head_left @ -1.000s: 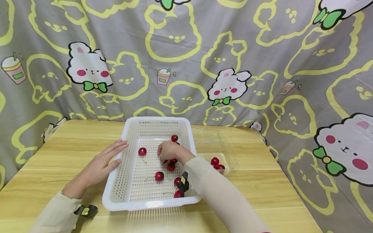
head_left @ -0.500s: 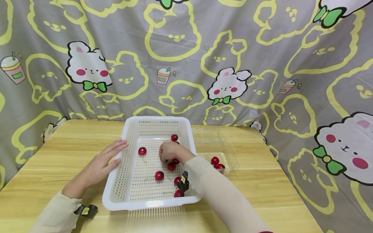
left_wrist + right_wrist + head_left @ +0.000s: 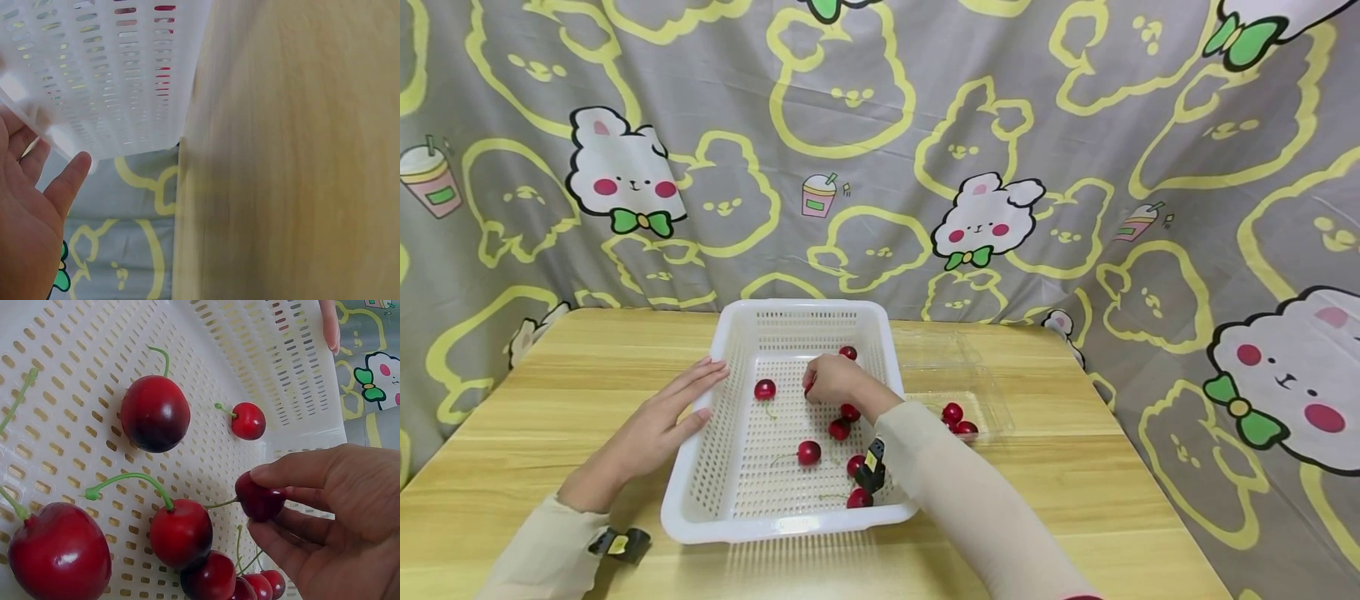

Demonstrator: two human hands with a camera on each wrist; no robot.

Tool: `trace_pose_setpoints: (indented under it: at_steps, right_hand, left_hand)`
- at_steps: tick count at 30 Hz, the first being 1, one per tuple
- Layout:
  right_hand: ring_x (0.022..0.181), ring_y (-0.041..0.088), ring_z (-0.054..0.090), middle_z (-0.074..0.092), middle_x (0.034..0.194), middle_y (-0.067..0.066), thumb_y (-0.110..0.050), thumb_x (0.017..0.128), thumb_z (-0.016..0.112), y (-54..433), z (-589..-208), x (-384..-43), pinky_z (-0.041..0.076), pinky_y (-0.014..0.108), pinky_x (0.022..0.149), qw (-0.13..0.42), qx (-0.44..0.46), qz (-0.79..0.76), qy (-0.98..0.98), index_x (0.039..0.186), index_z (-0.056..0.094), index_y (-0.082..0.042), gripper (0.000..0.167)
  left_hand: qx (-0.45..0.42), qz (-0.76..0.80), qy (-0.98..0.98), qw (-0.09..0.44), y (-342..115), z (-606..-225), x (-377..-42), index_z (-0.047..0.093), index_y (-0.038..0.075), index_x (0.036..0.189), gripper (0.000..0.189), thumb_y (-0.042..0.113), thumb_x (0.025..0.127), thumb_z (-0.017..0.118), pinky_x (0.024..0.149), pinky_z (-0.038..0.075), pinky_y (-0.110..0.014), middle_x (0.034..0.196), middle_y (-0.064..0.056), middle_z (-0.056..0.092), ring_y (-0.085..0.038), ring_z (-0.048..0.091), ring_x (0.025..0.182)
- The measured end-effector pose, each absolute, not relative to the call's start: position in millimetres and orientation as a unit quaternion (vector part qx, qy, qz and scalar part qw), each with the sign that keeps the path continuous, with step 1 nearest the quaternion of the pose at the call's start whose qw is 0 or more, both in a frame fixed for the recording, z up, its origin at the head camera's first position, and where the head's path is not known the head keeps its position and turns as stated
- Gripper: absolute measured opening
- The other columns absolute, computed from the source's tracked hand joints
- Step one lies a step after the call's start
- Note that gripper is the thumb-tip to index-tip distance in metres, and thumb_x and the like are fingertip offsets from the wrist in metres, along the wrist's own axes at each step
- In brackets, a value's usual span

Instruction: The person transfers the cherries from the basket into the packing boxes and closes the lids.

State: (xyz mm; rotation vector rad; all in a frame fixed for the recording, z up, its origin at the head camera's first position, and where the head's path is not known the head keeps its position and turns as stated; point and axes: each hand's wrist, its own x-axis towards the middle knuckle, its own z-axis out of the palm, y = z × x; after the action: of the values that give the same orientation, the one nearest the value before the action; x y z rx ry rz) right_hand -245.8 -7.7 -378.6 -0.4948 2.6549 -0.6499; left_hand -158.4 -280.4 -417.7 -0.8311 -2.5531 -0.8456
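A white perforated plastic basket (image 3: 793,526) stands on the table with several red cherries on its floor, among them one cherry (image 3: 764,389) at the left and another (image 3: 808,452) nearer the front. My right hand (image 3: 838,379) reaches inside the basket. Between thumb and fingers it pinches a dark red cherry (image 3: 260,497), whose thin stem points away from the palm. My left hand (image 3: 666,421) rests along the basket's left rim with its fingers extended; in the left wrist view the thumb (image 3: 72,181) lies near the rim's outer side.
Right of the basket lies a clear plastic box (image 3: 992,400) with its lid folded back, holding several cherries (image 3: 952,413). A grey patterned curtain (image 3: 865,167) hangs behind the wooden table (image 3: 1075,483).
My right hand has lifted slightly from the basket's floor, with a cherry now showing in its fingertips. The left hand stays on the rim.
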Motion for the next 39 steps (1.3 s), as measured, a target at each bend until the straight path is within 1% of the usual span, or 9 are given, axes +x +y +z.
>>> trace_pose_setpoints:
  at_steps: [2,5,13,18,21,24,27,36,39]
  right_hand:
    - [0.066,0.013,0.050,0.059,0.077,-0.001,-0.011,0.084,0.074,-7.7,-378.0,-246.2,0.040,0.024,0.055,0.176,-0.176,-0.238,0.939,0.084,0.064,-0.015,0.010]
    - [0.068,0.013,0.051,0.060,0.078,-0.002,-0.014,0.084,0.074,-8.0,-377.3,-246.7,0.040,0.025,0.057,0.168,-0.181,-0.242,0.938,0.084,0.065,-0.015,0.010]
    - [0.074,0.012,0.056,0.062,0.086,-0.003,-0.017,0.084,0.077,-10.7,-375.7,-247.8,0.044,0.025,0.064,0.162,-0.186,-0.278,0.929,0.097,0.064,-0.014,0.018]
    - [0.077,0.012,0.056,0.062,0.084,-0.004,-0.022,0.087,0.075,-11.2,-374.5,-247.6,0.045,0.026,0.067,0.157,-0.189,-0.289,0.925,0.095,0.065,-0.016,0.014]
    - [0.078,0.012,0.056,0.061,0.085,-0.006,-0.024,0.088,0.074,-11.2,-373.2,-247.4,0.046,0.026,0.069,0.155,-0.193,-0.297,0.922,0.093,0.064,-0.017,0.013]
    - [0.079,0.012,0.056,0.062,0.087,-0.007,-0.027,0.089,0.074,-11.2,-371.4,-247.3,0.046,0.027,0.070,0.151,-0.197,-0.303,0.920,0.093,0.064,-0.018,0.014]
    - [0.079,0.012,0.055,0.062,0.088,-0.007,-0.030,0.089,0.072,-10.9,-369.4,-246.9,0.045,0.027,0.068,0.145,-0.198,-0.306,0.920,0.093,0.063,-0.019,0.015]
    - [0.080,0.013,0.057,0.062,0.093,-0.006,-0.033,0.091,0.070,-7.5,-364.3,-246.6,0.047,0.027,0.067,0.112,-0.200,-0.342,0.911,0.094,0.062,-0.021,0.015]
    - [0.079,0.013,0.056,0.061,0.091,-0.006,-0.033,0.091,0.070,-6.7,-361.8,-246.7,0.047,0.027,0.066,0.094,-0.199,-0.354,0.909,0.098,0.062,-0.020,0.017]
  left_hand:
    - [-0.292,-0.296,-0.895,0.163,-280.7,-417.9,-158.4,0.047,0.013,0.146,0.053,0.011,0.094,0.059,0.109,0.029,-0.046,0.153,-0.004,0.039,-0.020,0.023,0.146]
    - [-0.292,-0.297,-0.894,0.163,-280.8,-418.1,-158.5,0.047,0.013,0.146,0.054,0.011,0.094,0.059,0.108,0.030,-0.048,0.153,-0.004,0.039,-0.018,0.022,0.146]
    - [-0.297,-0.303,-0.891,0.161,-282.0,-419.7,-159.4,0.046,0.013,0.146,0.054,0.009,0.094,0.059,0.102,0.034,-0.063,0.153,-0.004,0.039,-0.018,0.022,0.146]
    - [-0.296,-0.305,-0.891,0.160,-282.4,-419.9,-159.7,0.047,0.013,0.146,0.054,0.009,0.093,0.060,0.099,0.035,-0.067,0.153,-0.004,0.039,-0.020,0.022,0.146]
    - [-0.295,-0.304,-0.892,0.161,-282.7,-419.9,-159.6,0.047,0.012,0.146,0.054,0.009,0.093,0.060,0.103,0.034,-0.062,0.153,-0.005,0.039,-0.020,0.022,0.146]
    - [-0.295,-0.304,-0.891,0.163,-282.7,-419.6,-159.2,0.047,0.012,0.146,0.054,0.009,0.094,0.060,0.109,0.030,-0.049,0.153,-0.005,0.039,-0.020,0.022,0.146]
    - [-0.296,-0.303,-0.891,0.165,-282.4,-419.1,-159.0,0.047,0.013,0.146,0.054,0.009,0.094,0.060,0.111,0.025,-0.036,0.153,-0.005,0.039,-0.019,0.022,0.146]
    - [-0.297,-0.305,-0.890,0.166,-281.5,-418.8,-159.9,0.047,0.013,0.146,0.054,0.009,0.093,0.060,0.110,0.019,-0.024,0.153,-0.005,0.039,-0.017,0.022,0.146]
    - [-0.298,-0.303,-0.890,0.167,-280.9,-419.3,-160.0,0.047,0.013,0.146,0.054,0.009,0.093,0.060,0.111,0.019,-0.026,0.153,-0.005,0.040,-0.017,0.022,0.146]
